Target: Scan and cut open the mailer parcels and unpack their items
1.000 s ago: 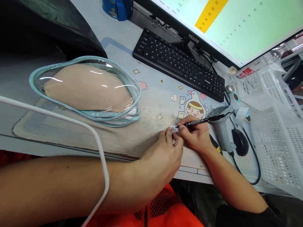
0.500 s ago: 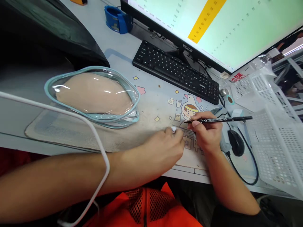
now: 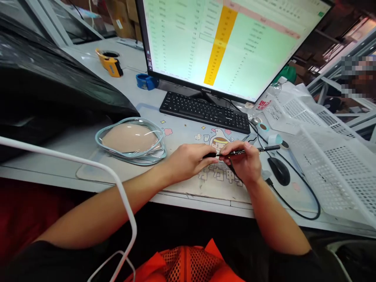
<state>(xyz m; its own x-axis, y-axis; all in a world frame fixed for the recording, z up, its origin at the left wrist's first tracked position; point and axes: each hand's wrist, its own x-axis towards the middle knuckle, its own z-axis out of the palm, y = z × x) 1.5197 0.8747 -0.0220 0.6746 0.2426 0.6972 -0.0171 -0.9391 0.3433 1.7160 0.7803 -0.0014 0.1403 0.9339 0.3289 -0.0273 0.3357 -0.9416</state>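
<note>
My right hand grips a slim black marker pen, its rear end sticking out to the right. My left hand pinches a short black piece that looks like the pen's cap, in line with the pen's tip. The two hands almost meet above the printed desk mat. Whether cap and pen touch is hard to make out. To the left of my left hand lie clear pouches with pale teal edging, a beige oval pad showing through.
A black keyboard lies below a monitor. Right of my hands are a mouse, its cable, and white perforated baskets. Blue and yellow tape dispensers stand at the back. A white tube crosses the left foreground.
My left hand has lifted off the mat and now holds the black cap at the pen's tip. The small white label between its fingers no longer shows. The view has tilted up.
</note>
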